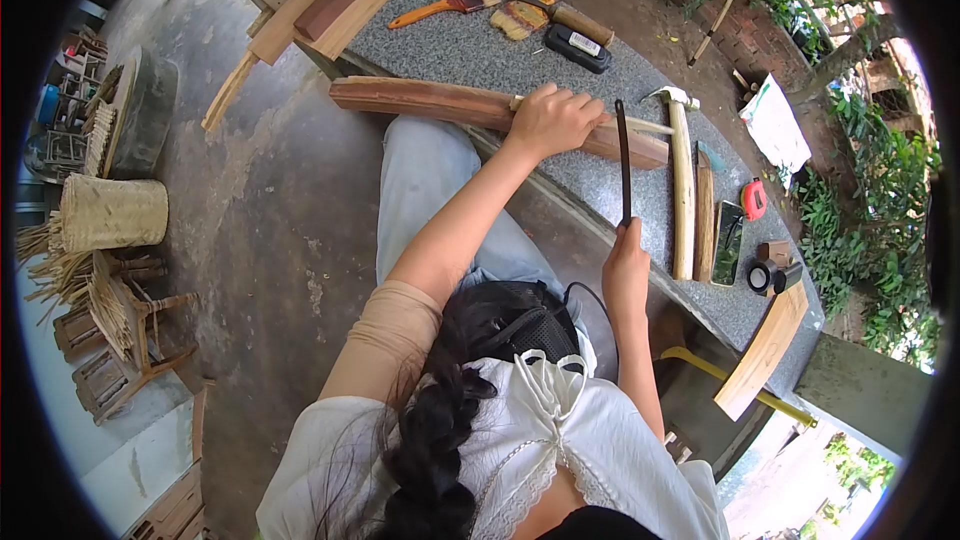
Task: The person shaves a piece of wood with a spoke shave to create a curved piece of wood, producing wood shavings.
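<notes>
My left hand [556, 123] is closed over a long reddish-brown wooden beam [425, 103], with a thin pale stick [645, 125] under its fingers. The stick runs right along the beam toward the hammer [682, 190]. My right hand [627, 270] grips the lower end of a long, thin, dark blade-like tool [624, 160]. That tool stands nearly upright in view and overlaps the beam's right part; its grip is hidden in my fingers. The beam lies partly on the grey stone counter [420, 25] and reaches over my left knee.
Brushes [455, 2], a black case [578, 47] and a wooden-handled tool [580, 25] lie at the back. On the right are a phone [728, 243], a red tape measure [753, 199], black rolls [762, 277] and a pale plank [762, 352]. A woven basket [115, 210] stands left.
</notes>
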Demonstrator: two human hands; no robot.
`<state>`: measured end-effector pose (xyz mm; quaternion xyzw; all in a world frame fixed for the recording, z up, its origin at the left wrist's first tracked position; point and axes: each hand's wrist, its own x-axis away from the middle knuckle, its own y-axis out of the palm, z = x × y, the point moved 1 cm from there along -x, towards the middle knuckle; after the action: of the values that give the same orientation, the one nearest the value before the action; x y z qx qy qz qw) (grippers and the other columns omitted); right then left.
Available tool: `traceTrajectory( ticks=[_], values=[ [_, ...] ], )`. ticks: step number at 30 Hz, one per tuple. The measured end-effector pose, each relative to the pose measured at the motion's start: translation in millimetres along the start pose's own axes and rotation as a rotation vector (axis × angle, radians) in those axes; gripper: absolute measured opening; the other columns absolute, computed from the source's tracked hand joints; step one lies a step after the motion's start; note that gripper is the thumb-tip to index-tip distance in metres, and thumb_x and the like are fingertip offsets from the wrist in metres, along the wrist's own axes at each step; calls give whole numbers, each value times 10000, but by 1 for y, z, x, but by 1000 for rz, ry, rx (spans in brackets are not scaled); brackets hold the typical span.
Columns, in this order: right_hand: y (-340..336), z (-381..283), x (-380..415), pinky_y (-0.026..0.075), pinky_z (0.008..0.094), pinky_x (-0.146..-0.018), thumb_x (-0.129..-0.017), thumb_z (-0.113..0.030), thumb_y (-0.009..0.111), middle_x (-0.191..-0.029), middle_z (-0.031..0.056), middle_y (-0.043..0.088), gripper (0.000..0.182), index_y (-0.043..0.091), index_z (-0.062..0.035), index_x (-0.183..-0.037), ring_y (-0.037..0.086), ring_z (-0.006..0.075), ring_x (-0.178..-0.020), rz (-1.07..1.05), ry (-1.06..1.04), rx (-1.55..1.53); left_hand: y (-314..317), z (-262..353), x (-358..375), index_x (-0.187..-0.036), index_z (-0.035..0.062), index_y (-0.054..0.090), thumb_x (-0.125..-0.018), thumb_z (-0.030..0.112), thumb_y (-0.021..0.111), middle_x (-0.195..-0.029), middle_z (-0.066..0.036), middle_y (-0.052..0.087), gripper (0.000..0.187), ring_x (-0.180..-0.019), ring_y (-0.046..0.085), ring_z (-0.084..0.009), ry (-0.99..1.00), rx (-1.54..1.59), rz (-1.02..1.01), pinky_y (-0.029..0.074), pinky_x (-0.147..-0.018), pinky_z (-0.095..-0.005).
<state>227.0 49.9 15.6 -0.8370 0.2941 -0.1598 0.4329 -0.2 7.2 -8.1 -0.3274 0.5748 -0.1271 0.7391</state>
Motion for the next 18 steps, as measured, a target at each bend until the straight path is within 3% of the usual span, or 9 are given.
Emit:
traceTrajectory(
  ticks=[3, 8, 13, 18],
  values=[
    [-1, -16, -26, 404, 558, -565, -947, -76, 390, -683, 306, 566, 89, 396, -21, -1017, 568, 507, -688, -52, 3, 19, -2, 2, 0, -669, 166, 558, -841, 322, 618, -606, 32, 573, 240, -546, 595, -138, -12, -16, 7, 392, -523, -281],
    [5, -15, -32, 399, 555, -564, -938, -69, 397, -664, 304, 559, 85, 391, -18, -1007, 567, 506, -678, -4, -62, 34, -2, 0, -3, -668, 165, 558, -845, 328, 614, -602, 32, 568, 247, -548, 594, -136, -38, -54, 21, 392, -524, -284],
    [-6, -1, 4, 401, 550, -564, -951, -83, 390, -671, 301, 561, 87, 392, -12, -1001, 574, 501, -687, -58, 45, 23, -3, 0, -2, -659, 168, 555, -847, 326, 604, -607, 33, 593, 251, -556, 602, -138, -7, -32, 5, 411, -551, -278],
    [5, -27, -45, 354, 561, -540, -977, -118, 403, -692, 330, 548, 110, 398, -16, -1018, 536, 520, -681, 2, -47, -41, -4, 0, -3, -657, 164, 546, -840, 321, 611, -598, 38, 570, 250, -549, 594, -136, -21, -32, 21, 399, -534, -284]
  ],
)
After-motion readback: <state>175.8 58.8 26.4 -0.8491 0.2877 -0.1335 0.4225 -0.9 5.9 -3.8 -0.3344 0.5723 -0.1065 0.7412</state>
